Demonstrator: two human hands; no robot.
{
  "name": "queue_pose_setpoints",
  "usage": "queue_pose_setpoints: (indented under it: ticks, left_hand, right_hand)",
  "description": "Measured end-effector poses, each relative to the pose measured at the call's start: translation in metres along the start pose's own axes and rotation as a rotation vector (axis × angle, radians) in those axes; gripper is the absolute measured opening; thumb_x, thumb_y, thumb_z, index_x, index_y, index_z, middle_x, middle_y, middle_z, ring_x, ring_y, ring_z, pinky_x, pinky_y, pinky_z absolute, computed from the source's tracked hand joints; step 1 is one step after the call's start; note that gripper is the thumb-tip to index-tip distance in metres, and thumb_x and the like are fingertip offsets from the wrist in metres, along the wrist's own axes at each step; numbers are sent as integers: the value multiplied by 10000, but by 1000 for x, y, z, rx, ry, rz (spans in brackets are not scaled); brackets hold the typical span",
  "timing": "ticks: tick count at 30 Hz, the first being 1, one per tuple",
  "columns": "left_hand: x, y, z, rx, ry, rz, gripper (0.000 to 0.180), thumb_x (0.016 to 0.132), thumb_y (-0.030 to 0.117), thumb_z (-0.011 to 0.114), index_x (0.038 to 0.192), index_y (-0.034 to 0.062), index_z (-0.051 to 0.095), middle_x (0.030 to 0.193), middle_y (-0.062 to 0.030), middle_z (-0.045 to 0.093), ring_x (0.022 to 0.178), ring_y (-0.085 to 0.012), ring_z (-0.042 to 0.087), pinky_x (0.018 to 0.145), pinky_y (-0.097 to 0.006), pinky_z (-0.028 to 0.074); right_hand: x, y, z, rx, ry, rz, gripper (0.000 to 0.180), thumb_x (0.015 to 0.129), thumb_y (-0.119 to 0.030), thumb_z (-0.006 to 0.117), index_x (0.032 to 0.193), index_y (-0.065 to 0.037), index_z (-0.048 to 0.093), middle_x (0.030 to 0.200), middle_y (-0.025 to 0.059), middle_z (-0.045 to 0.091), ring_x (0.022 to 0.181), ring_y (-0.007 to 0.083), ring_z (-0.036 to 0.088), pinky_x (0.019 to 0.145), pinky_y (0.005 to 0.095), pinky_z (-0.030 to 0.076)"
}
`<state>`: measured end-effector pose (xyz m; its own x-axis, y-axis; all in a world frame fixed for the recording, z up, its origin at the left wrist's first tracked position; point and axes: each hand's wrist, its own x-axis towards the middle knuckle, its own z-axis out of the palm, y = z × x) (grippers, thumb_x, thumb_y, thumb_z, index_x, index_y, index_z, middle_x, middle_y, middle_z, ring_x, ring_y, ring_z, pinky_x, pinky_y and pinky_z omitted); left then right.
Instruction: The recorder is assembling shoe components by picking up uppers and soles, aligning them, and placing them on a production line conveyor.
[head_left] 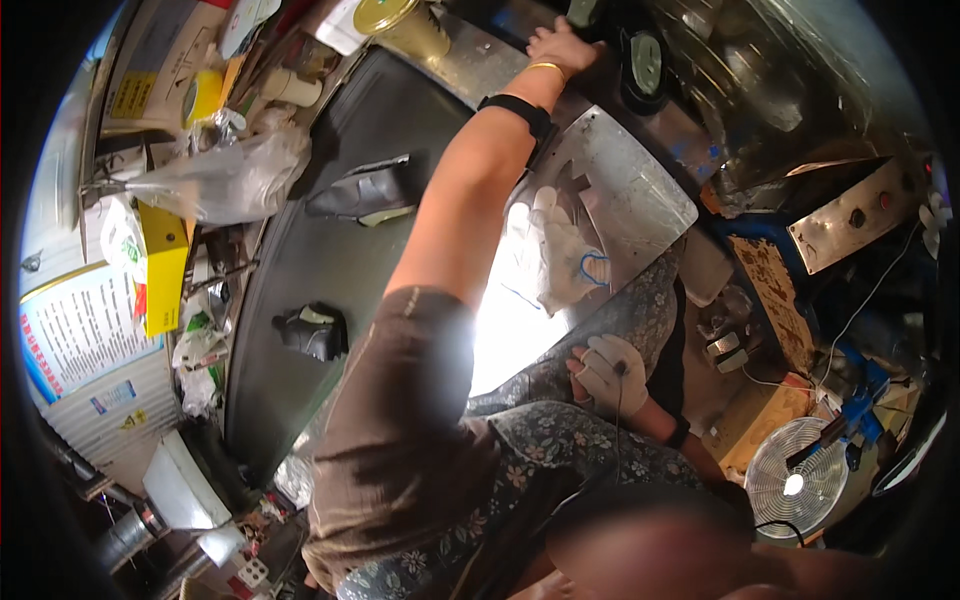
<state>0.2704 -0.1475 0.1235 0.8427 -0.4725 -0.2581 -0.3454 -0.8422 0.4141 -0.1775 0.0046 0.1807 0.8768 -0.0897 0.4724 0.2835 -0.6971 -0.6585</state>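
Observation:
My left hand (562, 50) is bare and stretched far forward over the metal bench edge, its fingers spread. Just right of it lies a black shoe part with a grey-green sole (645, 65), and a dark green piece (584, 12) sits beyond the fingertips. Low over my lap, my right hand (610, 375) wears a whitish glove with bare fingertips showing. Its fingers are bent together; whatever may be in them is hidden. Between my arms, a white glove (555, 255) with a blue loop lies on a metal plate (650, 185), partly washed out by bright light.
To the left runs a dark belt (270, 390) carrying a black shoe (365, 190) and another black shoe piece (312, 330). A gold tin (405, 28) stands at its far end. A round fan (797, 475) and a metal control box (860, 215) are at the right.

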Motion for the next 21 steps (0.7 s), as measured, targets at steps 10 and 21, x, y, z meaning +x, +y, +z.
queue_pose_setpoints:
  ticks: [10,21]
  left_hand:
    - [-179,-235,-162,741,-41,177,976,516,456,876,1373,166,509,1301,-75,595,1231,-326,531,1091,-602,259]
    - [-269,-310,-164,-36,346,-190,801,625,515,868,1154,-4,563,960,-180,691,937,-356,670,813,-406,528]
  right_hand:
    - [11,-3,-6,-90,-39,-47,149,740,-127,679,876,-77,643,967,87,658,964,314,619,845,472,520]
    - [-5,-17,17,-308,29,-98,115,787,-148,631,849,-57,667,940,91,667,970,319,609,933,482,471]
